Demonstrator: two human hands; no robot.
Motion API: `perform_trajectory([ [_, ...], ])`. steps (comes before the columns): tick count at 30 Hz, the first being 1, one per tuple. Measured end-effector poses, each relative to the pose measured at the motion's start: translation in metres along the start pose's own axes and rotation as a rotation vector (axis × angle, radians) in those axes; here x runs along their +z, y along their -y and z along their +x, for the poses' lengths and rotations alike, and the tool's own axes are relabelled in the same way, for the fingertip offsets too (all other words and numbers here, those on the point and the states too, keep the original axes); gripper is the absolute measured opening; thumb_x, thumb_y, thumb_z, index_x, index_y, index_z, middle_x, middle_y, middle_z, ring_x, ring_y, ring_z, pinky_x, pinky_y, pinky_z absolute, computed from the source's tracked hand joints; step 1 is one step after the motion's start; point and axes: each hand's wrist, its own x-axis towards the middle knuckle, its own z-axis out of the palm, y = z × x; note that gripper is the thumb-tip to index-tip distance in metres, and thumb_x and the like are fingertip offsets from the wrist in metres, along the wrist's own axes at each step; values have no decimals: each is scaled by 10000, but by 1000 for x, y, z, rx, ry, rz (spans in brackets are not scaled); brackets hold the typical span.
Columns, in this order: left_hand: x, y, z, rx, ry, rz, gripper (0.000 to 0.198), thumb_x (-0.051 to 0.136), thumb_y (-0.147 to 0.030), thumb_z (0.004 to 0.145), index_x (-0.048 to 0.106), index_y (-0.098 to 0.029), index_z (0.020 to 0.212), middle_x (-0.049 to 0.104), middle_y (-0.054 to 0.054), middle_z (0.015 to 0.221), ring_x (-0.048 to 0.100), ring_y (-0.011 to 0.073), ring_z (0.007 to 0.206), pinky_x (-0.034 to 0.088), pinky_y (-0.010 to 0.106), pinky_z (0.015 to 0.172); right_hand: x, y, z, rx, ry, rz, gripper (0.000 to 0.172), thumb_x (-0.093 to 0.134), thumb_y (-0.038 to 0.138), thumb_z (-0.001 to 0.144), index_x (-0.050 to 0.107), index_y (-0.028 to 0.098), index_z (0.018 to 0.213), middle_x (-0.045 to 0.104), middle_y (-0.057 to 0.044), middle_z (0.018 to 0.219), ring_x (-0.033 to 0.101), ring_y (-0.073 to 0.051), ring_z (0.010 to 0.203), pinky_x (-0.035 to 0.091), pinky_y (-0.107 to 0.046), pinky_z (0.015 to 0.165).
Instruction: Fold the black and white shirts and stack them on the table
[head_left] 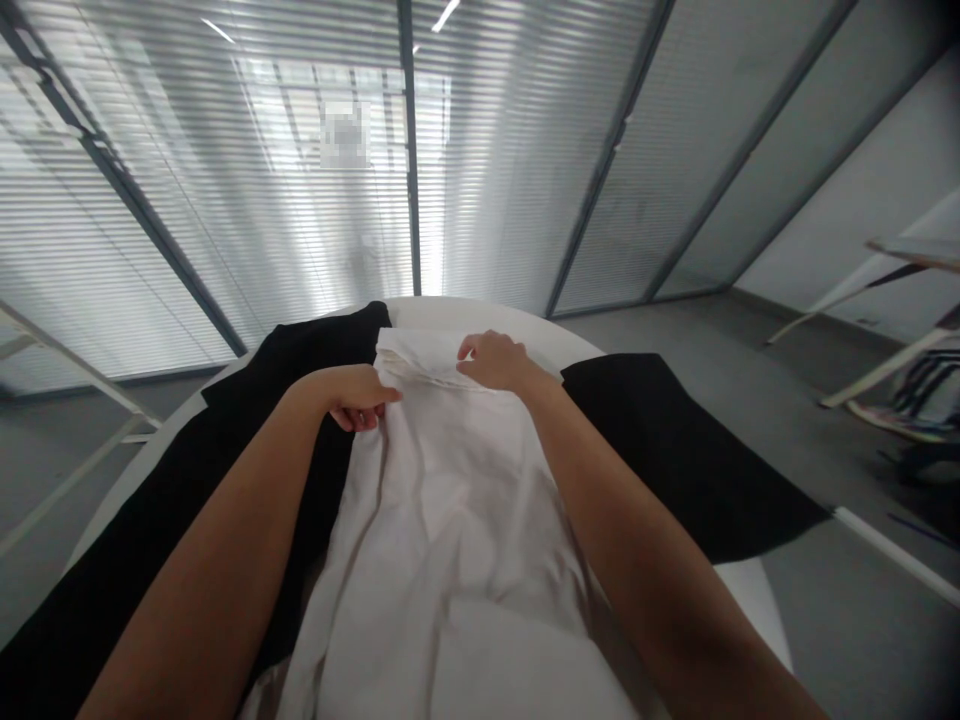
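A long white garment (450,480) runs from close to me toward the far side of a round white table. Its far end is folded over into a band (420,345), with a creased edge below. My left hand (360,397) is closed at the garment's left edge, thumb on top and fingers curled beneath. Over the right part of the folded end is my right hand (493,360), its fingers bent and a small gap showing between thumb and forefinger. It rests on or just above the cloth; I cannot tell which.
Black cloth (292,350) lies along the left, partly beneath the white garment. Another black cloth piece (682,460) overhangs the right side of the table (517,325). Beyond stands a glass partition with blinds (495,180). White-framed furniture (862,375) stands at right.
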Motion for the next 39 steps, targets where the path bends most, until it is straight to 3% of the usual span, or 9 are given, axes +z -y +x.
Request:
perform_trajectory([
  [5, 19, -1, -6, 19, 64, 23, 315, 805, -412, 566, 643, -141, 572, 679, 154, 582, 596, 221, 465, 493, 324, 439, -1, 31, -37, -363, 474, -47, 310, 643, 400, 813, 697, 207, 1049, 703, -75, 1031, 639, -219, 913, 444, -282, 767],
  [8, 25, 10, -9, 134, 2, 1, 263, 758, -341, 626, 592, -158, 538, 657, 112, 564, 561, 177, 430, 470, 292, 426, 4, 32, -59, -425, 602, -38, 373, 658, 435, 804, 672, 202, 1094, 707, -73, 1021, 644, -215, 875, 434, -273, 711],
  [15, 36, 28, -29, 277, -57, -306, 300, 663, -408, 739, 581, -160, 886, 657, 65, 681, 661, 235, 586, 546, 342, 506, 10, 20, -92, -378, 513, 46, 370, 593, 390, 858, 621, 188, 1167, 684, -100, 1050, 636, -207, 874, 432, -269, 711],
  [17, 37, 32, -42, 281, 8, -346, 405, 684, -463, 730, 569, -160, 972, 672, 65, 719, 662, 225, 578, 545, 333, 501, 10, 21, -102, -398, 493, 43, 374, 565, 392, 873, 619, 182, 1177, 666, -115, 1065, 628, -220, 899, 433, -288, 750],
  [20, 40, 42, -66, 241, 224, -340, 516, 718, -515, 702, 548, -173, 1047, 699, 76, 743, 664, 217, 552, 527, 306, 483, 11, 23, -118, -426, 440, 33, 370, 528, 388, 896, 620, 191, 1195, 636, -125, 1090, 604, -238, 955, 421, -321, 831],
  [25, 49, 68, -95, 217, 527, -114, 392, 734, -478, 705, 623, -154, 896, 706, 91, 662, 684, 219, 588, 510, 267, 503, 20, 19, -134, -412, 320, 71, 339, 539, 347, 896, 627, 195, 1186, 606, -117, 1089, 558, -237, 996, 396, -336, 878],
  [28, 50, 81, -98, 299, 547, -118, 313, 689, -459, 756, 646, -151, 793, 706, 82, 652, 672, 185, 571, 498, 241, 513, 24, 15, -134, -411, 308, 124, 326, 560, 333, 885, 636, 195, 1171, 606, -105, 1064, 554, -220, 980, 397, -327, 875],
  [35, 41, 95, -99, 328, 526, -253, 283, 624, -434, 819, 653, -153, 809, 714, 75, 697, 678, 184, 613, 504, 244, 515, 19, 3, -129, -408, 300, 241, 243, 539, 269, 881, 682, 164, 1047, 667, -74, 953, 599, -172, 866, 434, -269, 787],
  [39, 46, 91, -103, 383, 617, -282, 346, 686, -399, 796, 635, -176, 1056, 739, 92, 923, 703, 205, 756, 540, 251, 566, 20, -6, -125, -360, 317, 248, 218, 552, 276, 873, 694, 181, 1008, 693, -59, 954, 617, -165, 839, 446, -261, 762],
])
